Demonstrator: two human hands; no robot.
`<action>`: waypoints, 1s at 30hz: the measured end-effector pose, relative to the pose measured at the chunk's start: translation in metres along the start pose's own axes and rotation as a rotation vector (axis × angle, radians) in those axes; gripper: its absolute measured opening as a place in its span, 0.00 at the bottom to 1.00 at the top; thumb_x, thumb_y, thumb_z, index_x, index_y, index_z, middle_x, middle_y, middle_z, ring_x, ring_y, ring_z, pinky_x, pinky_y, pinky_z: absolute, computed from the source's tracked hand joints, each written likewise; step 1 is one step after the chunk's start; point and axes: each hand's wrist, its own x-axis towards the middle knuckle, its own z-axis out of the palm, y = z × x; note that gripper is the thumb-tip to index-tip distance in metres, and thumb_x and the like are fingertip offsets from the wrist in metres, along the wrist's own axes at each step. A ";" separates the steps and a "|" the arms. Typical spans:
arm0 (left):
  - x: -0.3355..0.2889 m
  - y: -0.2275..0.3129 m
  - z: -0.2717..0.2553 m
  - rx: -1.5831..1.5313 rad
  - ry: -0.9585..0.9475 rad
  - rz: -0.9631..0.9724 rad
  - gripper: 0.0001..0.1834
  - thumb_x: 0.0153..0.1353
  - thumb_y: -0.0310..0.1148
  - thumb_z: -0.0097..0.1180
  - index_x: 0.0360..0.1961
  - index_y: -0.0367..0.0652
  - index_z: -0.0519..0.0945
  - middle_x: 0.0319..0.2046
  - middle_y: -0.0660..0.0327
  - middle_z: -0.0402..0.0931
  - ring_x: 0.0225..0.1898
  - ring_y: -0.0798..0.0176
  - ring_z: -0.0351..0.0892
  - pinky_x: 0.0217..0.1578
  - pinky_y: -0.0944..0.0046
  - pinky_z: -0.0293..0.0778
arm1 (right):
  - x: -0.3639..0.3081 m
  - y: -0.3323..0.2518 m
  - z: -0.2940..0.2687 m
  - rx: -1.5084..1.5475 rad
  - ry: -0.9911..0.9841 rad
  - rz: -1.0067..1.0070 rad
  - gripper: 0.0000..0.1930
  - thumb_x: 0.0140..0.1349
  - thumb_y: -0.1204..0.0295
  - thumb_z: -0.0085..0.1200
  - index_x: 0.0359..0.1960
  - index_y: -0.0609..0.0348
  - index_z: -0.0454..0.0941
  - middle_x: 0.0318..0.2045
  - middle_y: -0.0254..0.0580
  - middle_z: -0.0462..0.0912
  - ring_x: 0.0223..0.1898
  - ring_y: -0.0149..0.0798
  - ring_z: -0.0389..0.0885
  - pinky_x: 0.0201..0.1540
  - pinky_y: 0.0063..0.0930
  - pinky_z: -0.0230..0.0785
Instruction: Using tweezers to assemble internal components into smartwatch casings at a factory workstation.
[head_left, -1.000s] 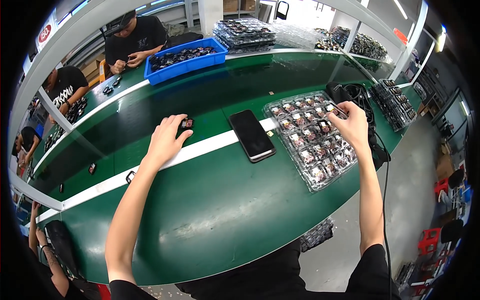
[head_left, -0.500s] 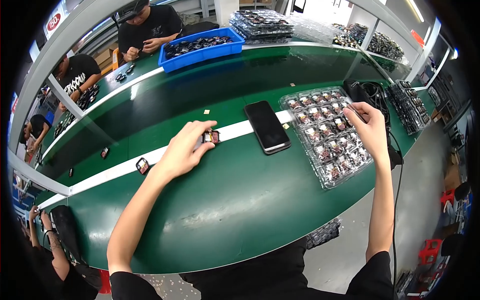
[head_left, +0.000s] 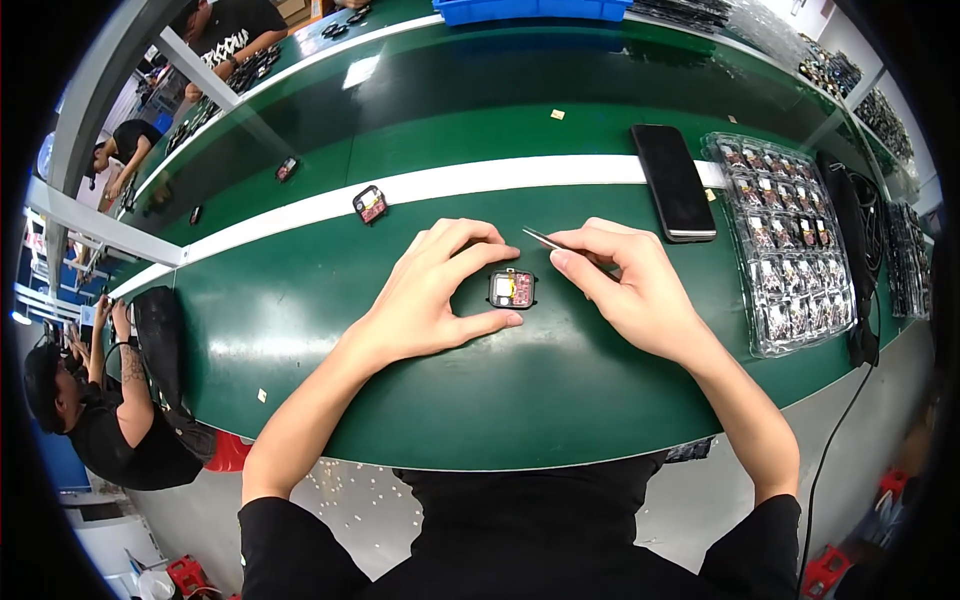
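Green belt (head_left: 420, 420) bears phone (head_left: 672, 180); tray (head_left: 790, 240) beside.

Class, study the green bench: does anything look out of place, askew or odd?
Mostly tidy. A few pale scraps lie loose on the belt: one beyond the white stripe, one near the front edge. A small module sits askew on the stripe, apart from the tray.

A small square black module (head_left: 512, 289) – open face up, showing red and yellow parts – lies flat on the green belt; thin metal tweezers (head_left: 547, 240) slant just above it.
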 end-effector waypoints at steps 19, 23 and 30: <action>0.000 -0.018 0.003 -0.191 -0.086 -0.068 0.31 0.51 0.39 0.87 0.58 0.47 0.94 0.37 0.67 0.85 0.39 0.66 0.81 0.46 0.61 0.60 | -0.009 0.021 0.031 -0.050 0.143 -0.105 0.05 0.61 0.82 0.71 0.38 0.67 0.94 0.21 0.37 0.82 0.18 0.25 0.72 0.22 0.27 0.57; 0.000 -0.019 0.003 -0.197 -0.093 -0.078 0.31 0.51 0.39 0.87 0.58 0.47 0.93 0.37 0.66 0.85 0.38 0.66 0.80 0.46 0.61 0.59 | -0.008 0.020 0.033 -0.066 0.133 -0.116 0.05 0.61 0.83 0.71 0.38 0.66 0.93 0.21 0.37 0.82 0.18 0.25 0.71 0.21 0.26 0.56; 0.001 -0.018 0.001 -0.193 -0.079 -0.061 0.32 0.49 0.38 0.88 0.57 0.45 0.93 0.35 0.65 0.85 0.33 0.66 0.76 0.41 0.61 0.58 | -0.008 0.022 0.034 -0.077 0.146 -0.130 0.05 0.61 0.83 0.71 0.39 0.66 0.93 0.21 0.36 0.81 0.17 0.25 0.70 0.21 0.27 0.55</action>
